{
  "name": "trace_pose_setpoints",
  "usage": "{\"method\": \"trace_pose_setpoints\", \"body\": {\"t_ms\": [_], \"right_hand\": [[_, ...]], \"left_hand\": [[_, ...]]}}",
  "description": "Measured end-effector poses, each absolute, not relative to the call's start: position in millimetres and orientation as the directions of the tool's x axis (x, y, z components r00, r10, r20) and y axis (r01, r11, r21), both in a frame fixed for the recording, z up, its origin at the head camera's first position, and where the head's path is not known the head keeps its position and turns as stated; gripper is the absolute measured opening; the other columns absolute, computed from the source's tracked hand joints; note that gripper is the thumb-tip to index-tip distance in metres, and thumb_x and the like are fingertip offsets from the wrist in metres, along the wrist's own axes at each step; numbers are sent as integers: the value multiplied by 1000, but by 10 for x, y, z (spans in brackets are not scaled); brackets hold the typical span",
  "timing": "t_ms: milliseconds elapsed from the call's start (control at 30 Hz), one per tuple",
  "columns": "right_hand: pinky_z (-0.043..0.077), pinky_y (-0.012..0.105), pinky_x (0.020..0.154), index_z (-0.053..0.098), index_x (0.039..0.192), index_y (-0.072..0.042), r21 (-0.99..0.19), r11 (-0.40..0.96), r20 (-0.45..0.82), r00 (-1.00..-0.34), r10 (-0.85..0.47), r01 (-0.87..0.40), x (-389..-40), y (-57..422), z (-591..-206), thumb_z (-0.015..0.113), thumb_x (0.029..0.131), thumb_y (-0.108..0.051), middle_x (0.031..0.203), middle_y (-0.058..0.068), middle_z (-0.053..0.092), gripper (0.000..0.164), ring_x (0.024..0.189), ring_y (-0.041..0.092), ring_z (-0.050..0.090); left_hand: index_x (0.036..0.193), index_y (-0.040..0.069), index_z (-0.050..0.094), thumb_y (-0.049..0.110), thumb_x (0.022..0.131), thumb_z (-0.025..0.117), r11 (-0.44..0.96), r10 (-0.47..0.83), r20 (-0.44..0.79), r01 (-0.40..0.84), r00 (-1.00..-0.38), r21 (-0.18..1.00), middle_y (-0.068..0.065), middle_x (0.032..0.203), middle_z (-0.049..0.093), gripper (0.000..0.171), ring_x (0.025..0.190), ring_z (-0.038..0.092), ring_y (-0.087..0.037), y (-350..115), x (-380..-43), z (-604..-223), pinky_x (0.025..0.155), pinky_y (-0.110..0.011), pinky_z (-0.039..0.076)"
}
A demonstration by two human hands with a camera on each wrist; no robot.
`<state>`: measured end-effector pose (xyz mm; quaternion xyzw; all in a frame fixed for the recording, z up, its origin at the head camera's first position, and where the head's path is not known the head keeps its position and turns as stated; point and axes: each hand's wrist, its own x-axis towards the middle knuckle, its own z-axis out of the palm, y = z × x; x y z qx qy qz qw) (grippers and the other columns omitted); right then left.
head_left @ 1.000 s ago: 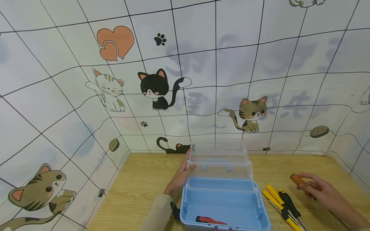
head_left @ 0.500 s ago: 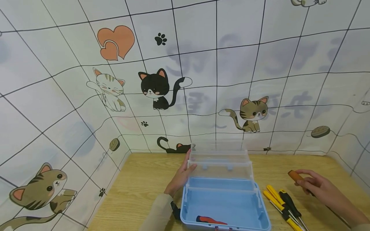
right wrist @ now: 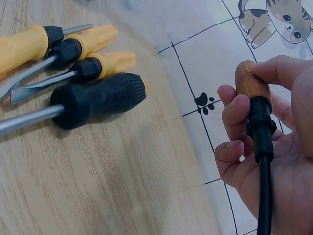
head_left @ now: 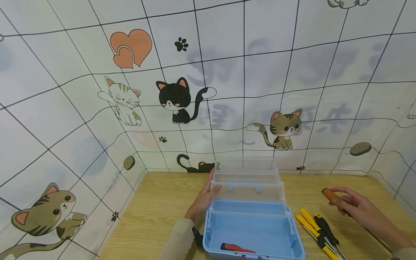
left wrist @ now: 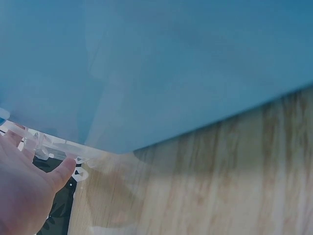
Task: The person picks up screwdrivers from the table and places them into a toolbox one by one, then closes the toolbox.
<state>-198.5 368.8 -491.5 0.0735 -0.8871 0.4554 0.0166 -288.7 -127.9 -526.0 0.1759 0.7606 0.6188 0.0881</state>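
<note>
A light blue toolbox stands with its clear lid raised. My left hand holds the lid's left edge, thumb in front and fingers toward the back; the left wrist view shows that hand beside the blue box wall. Inside the box lies one red-and-black screwdriver. My right hand pinches a wooden-handled tool above the table, to the right of the box. In the right wrist view its rounded wooden end meets a ridged black collar and a long thin black stem.
Several yellow-and-black screwdrivers lie in a bunch between the box and my right hand. The wood-grain table ends at a cat-printed sheet behind and to the sides. A black strap is by my left wrist.
My right hand has moved slightly left and up with the wooden-handled tool. My left hand, the lid and the screwdrivers have stayed where they were.
</note>
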Motion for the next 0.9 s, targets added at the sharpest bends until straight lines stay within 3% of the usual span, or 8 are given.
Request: {"method": "trace_pose_setpoints", "body": {"t_ms": [167,400,700,900], "right_hand": [[33,33,49,43,136,-2,-821,549,99,-986,-135,-157,-1986,3674,-4909,48,106,-18,82,2,68,35,70,19,54],[37,34,53,44,137,-3,-845,509,94,-983,-160,-164,-1992,3625,-4829,48,106,-18,96,-5,73,34,73,19,56],[38,33,55,42,140,-3,-853,497,71,-979,-193,-160,-1986,3478,-4674,47,106,-22,96,2,71,39,76,19,56],[41,32,57,41,141,-3,-854,503,41,-982,-186,-131,-1982,3407,-4623,47,106,-25,99,3,70,41,78,18,57]], "left_hand": [[150,61,5,49,101,49,167,376,74,146,-924,975,7,166,5,67,152,9,-32,-1276,-2878,-5256,114,-68,18],[151,59,4,46,103,48,150,390,83,152,-917,977,9,166,2,67,152,7,-29,-1276,-2879,-5252,115,-65,19],[153,55,4,47,102,49,153,386,81,150,-919,977,10,166,0,69,153,4,-28,-1285,-2882,-5249,117,-65,14],[155,51,3,46,103,48,141,397,80,147,-914,979,8,166,3,70,152,8,-30,-1288,-2881,-5256,115,-65,20]]}}
